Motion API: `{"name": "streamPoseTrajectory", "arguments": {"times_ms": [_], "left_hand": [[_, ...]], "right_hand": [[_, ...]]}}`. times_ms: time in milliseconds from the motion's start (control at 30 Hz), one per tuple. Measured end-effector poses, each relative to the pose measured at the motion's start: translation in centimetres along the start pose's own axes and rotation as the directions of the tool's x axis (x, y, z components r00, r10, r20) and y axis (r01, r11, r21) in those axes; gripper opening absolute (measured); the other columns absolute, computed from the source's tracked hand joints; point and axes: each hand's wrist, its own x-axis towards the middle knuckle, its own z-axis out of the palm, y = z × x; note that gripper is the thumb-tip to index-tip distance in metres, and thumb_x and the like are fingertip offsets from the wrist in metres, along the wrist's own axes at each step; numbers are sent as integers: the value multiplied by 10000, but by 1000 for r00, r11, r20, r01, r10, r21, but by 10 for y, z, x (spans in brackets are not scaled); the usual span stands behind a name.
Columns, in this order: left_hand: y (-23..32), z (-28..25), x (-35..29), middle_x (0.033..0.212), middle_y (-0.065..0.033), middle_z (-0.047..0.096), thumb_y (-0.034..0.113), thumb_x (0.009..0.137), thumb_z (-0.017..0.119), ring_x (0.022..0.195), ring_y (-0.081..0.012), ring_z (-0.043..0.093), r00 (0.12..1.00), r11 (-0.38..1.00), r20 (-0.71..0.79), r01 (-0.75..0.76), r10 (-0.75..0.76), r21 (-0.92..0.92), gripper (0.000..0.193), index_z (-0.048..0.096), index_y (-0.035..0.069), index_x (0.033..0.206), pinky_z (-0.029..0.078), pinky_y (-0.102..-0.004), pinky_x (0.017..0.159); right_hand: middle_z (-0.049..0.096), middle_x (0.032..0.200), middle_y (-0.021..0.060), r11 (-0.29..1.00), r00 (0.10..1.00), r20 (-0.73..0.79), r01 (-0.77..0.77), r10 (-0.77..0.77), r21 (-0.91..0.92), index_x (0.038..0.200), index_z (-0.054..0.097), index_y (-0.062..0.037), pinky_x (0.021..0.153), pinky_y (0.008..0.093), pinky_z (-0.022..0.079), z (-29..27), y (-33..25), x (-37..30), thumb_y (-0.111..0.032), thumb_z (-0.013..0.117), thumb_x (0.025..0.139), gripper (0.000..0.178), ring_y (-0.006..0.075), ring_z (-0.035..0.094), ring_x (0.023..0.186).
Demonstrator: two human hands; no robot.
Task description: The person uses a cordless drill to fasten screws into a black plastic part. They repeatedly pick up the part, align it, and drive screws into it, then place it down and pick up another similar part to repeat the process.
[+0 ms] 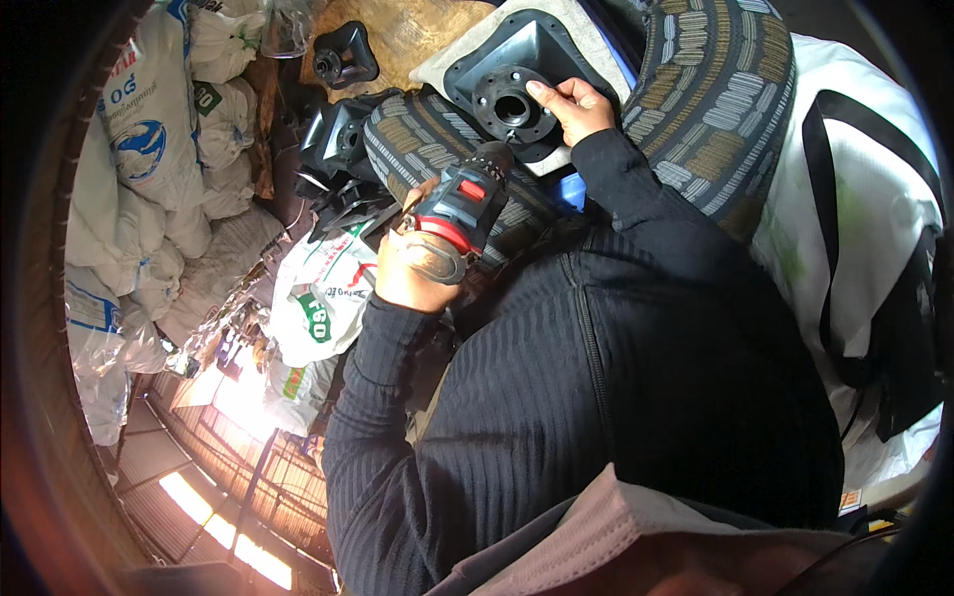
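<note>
My left hand [412, 270] is wrapped round the grip of a black and red cordless drill [465, 202]. The drill's chuck points up at the lower rim of a round flange with holes on a black funnel-shaped plastic part [552, 50]. A small shiny tip shows at that rim; whether it is a bit or a screw I cannot tell. My right hand [579, 111] pinches the flange's right edge between thumb and fingers. The part's wide square base lies on a pale board, partly covered by the flange.
A patterned cushion [711, 109] curves round both sides of my arms. Similar black parts [345, 55] lie on a wooden surface and pile up at the left. White sacks [149, 149] are stacked far left; a white bag with black straps [795, 199] stands at right.
</note>
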Motion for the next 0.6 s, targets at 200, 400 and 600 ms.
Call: {"name": "streamPoseTrajectory", "arguments": {"times_ms": [200, 400, 600], "left_hand": [[7, 1, 8, 1114, -116, 609, 145, 704, 743, 976, -227, 641, 994, 991, 63, 95, -89, -98, 594, 483, 18, 1224, 492, -281, 873], [6, 10, 18, 989, -120, 624, 103, 741, 659, 918, -290, 625, 998, 989, 31, 62, -58, -133, 385, 550, 64, 1109, 497, -351, 800], [-5, 10, 7, 975, -129, 632, 81, 742, 626, 904, -333, 615, 989, 992, -137, -64, 48, -112, 351, 612, 117, 1091, 497, -395, 794]], "right_hand": [[596, 720, -34, 999, 1000, 2, 0, 0, 45, 759, 600, -56, 604, 199, 430, 2, -2, -3, -254, 764, 799, 260, 29, 501, 644], [598, 718, -31, 999, 1000, 10, -8, 8, 48, 757, 600, -54, 601, 196, 424, 1, 0, -6, -258, 761, 803, 263, 30, 503, 644], [584, 693, -27, 994, 994, -13, 113, -113, -1, 740, 604, -49, 586, 198, 400, 4, 12, 7, -283, 783, 776, 296, 30, 477, 623]]}}
